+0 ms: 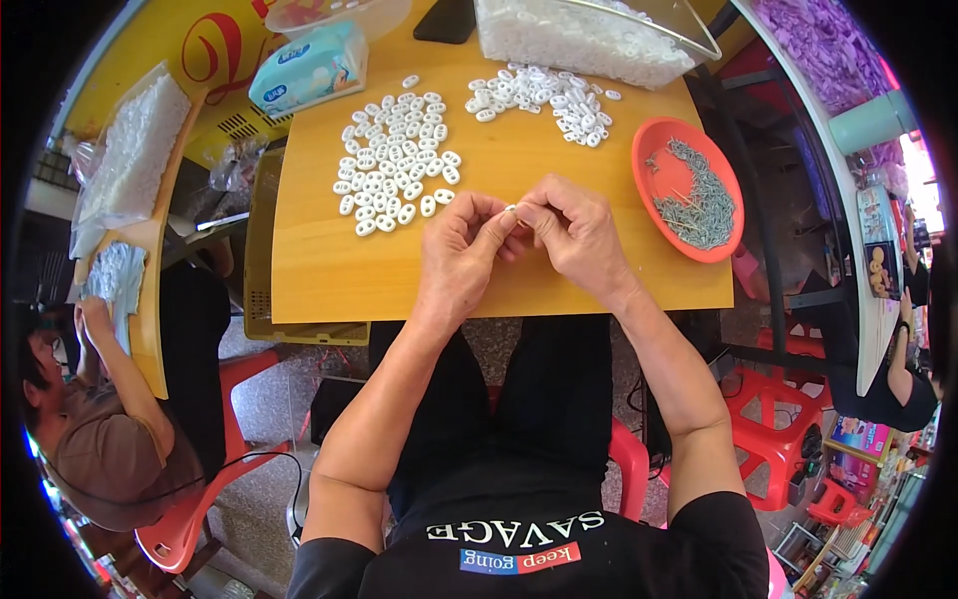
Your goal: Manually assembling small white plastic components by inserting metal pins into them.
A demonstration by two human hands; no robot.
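Above the near middle of the wooden table [349, 280], my left hand [461, 245] and my right hand [579, 235] meet at the fingertips. Both are closed in a pinch around a small white piece [511, 208], mostly covered by the fingers. Whether the right fingers also hold a screw cannot be made out. Left of my hands, many white oval two-hole plastic pieces [399, 150] lie spread in a single layer. Beyond my hands sits a looser pile of similar white pieces [544, 95]. To the right, a red oval plate [667, 182] holds many small grey metal screws [704, 215].
At the far edge stand a clear bin [589, 45] of white pieces, a dark phone [446, 20] and a blue tissue pack [309, 72]. A co-worker [110, 439] sits at another table on the left. Red stools [773, 429] stand on the floor at right.
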